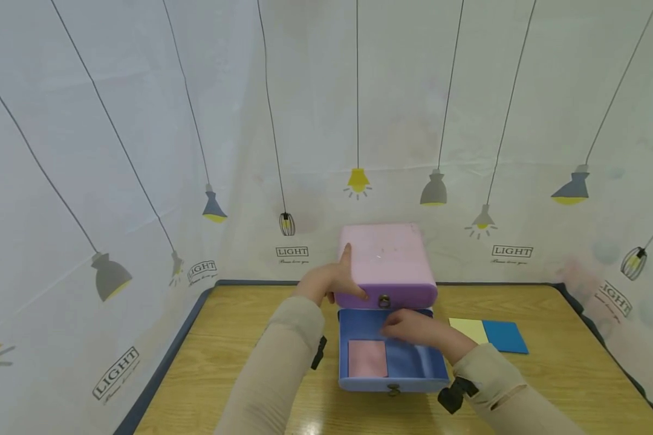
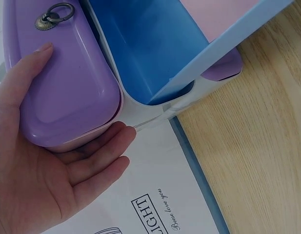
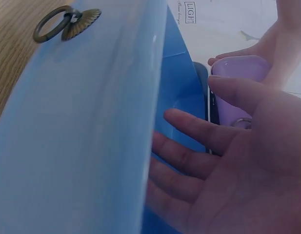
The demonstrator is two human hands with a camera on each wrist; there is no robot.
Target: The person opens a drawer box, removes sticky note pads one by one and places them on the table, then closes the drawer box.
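Note:
A small drawer cabinet with a pale pink top (image 1: 386,254) stands near the back wall. Its upper purple drawer (image 2: 72,83) is closed and has a ring pull. Below it, the blue drawer (image 1: 350,326) is pulled out, with a pink paper square (image 1: 367,359) lying at its front left. My left hand (image 1: 337,279) holds the cabinet's left front corner, thumb on the purple front and fingers along the side. Over the blue drawer is my right hand (image 1: 419,327). In the right wrist view its loosely extended fingers (image 3: 182,156) reach inside, and nothing shows between them.
On the table right of the cabinet lie a yellow square (image 1: 468,329) and a blue square (image 1: 505,336), edge to edge. Another purple drawer front (image 2: 224,66) shows under the blue drawer. A printed cloth backdrop (image 1: 315,121) stands behind the wooden table (image 1: 223,362).

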